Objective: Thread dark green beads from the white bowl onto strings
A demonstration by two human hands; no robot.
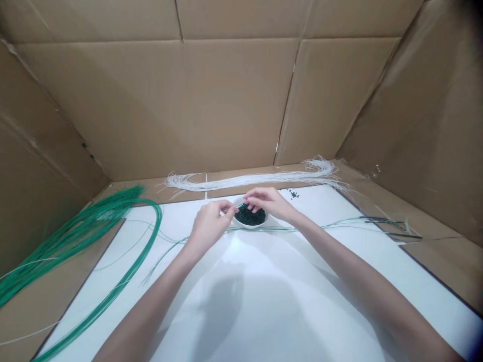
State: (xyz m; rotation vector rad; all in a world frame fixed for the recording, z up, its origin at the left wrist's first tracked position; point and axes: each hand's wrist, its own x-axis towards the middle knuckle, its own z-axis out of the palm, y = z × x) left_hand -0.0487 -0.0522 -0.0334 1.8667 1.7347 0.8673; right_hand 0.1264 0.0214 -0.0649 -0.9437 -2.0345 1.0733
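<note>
A small white bowl (256, 224) of tiny dark beads (250, 216) sits on the white board. At the bowl's left rim, my left hand (211, 220) is closed in a pinch on a thin green strand (241, 205). My right hand (269, 202) hovers over the bowl's far right side, its thumb and fingers pinched together near the strand's end. Whether a bead is between the right fingertips is too small to tell. Several loose green strands (279, 230) lie across the board just in front of the bowl, passing beneath my forearms.
Bundled green strands (75, 236) curve along the left side. White strands (249, 179) stretch along the back. Spilled beads (294, 194) lie behind the bowl to the right. Dark-ended strands (403, 234) rest at the right edge. Cardboard walls (234, 100) enclose the back and sides.
</note>
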